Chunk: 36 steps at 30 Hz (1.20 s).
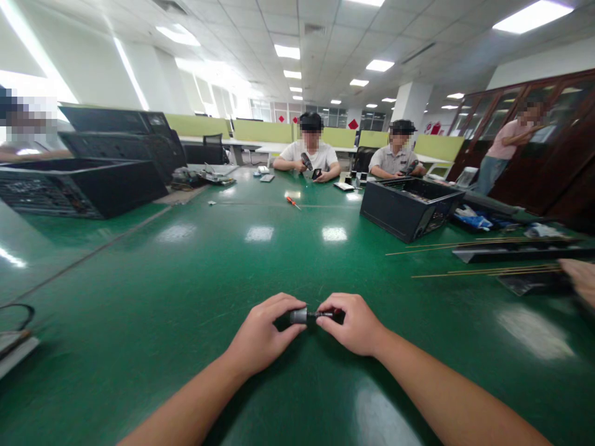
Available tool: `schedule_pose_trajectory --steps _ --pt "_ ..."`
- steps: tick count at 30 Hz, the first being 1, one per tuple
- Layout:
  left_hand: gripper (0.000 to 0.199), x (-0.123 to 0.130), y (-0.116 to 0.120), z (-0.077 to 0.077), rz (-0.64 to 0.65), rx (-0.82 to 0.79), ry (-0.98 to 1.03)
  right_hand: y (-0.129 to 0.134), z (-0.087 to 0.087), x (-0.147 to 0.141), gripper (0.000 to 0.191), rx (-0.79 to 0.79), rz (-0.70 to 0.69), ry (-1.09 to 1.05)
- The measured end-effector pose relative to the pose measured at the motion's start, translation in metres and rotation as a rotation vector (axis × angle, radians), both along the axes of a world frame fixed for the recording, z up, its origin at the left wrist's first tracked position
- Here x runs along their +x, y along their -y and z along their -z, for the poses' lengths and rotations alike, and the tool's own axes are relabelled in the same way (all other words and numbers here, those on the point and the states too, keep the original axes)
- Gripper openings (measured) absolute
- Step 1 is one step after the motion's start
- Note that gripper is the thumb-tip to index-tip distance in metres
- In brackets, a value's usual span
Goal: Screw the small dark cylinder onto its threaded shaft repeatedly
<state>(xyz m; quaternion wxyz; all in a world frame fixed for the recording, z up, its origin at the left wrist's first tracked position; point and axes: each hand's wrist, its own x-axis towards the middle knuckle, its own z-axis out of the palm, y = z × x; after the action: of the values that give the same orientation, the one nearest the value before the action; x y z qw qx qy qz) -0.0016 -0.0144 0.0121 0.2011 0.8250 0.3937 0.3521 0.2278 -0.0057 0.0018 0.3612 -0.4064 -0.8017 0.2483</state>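
My left hand (266,331) is closed around a small grey cylinder (299,316), gripping it between thumb and fingers. From the cylinder's right end runs a thin dark metal shaft (316,314), whose far end is pinched by the thumb and fingers of my right hand (354,323). Cylinder and shaft lie in one line, level, just above or on the green tabletop (260,272). Whether the two are one piece or separate parts I cannot tell. The fingers hide part of both.
An orange screwdriver (292,202) lies farther back. Black computer cases stand at the left (93,186) and right (409,204). Thin brass-coloured rods (432,248) extend in from the right, near another person's hand (579,277). Two people with power tools sit opposite.
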Motion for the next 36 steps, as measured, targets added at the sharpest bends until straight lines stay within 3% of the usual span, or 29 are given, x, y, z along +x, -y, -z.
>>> schedule_pose_trajectory --steps 36 --pt "0.026 -0.0035 -0.0016 -0.0014 -0.037 0.047 0.005 -0.0011 -0.0012 0.0020 0.006 -0.009 0.031 -0.008"
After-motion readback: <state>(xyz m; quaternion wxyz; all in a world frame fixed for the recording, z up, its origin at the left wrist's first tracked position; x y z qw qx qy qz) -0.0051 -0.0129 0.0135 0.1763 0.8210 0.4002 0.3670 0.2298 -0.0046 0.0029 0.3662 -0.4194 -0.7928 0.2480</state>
